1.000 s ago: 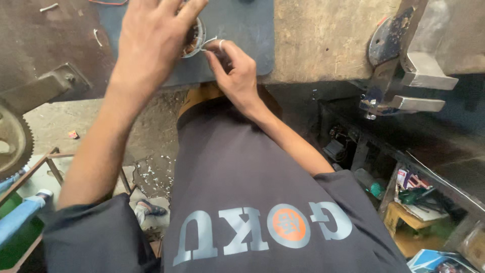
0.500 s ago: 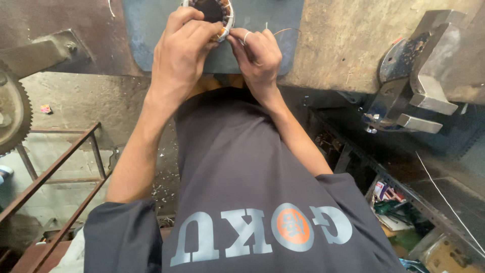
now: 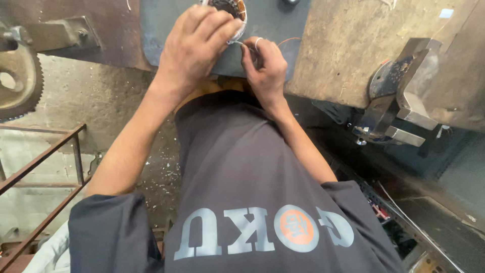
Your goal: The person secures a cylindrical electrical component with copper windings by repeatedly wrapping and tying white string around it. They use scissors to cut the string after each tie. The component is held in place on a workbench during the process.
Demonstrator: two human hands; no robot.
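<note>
The left hand clamps the round wound core while the right hand pinches thin wire. The threading step seems underway; the next pull likely demands steady tension.

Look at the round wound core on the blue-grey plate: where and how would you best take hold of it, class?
Probably by its outer rim, from the near left side, as the left hand does: fingers curl over the round core, leaving its dark centre and the thin wire free for the right hand. The plate supports it below.
</note>
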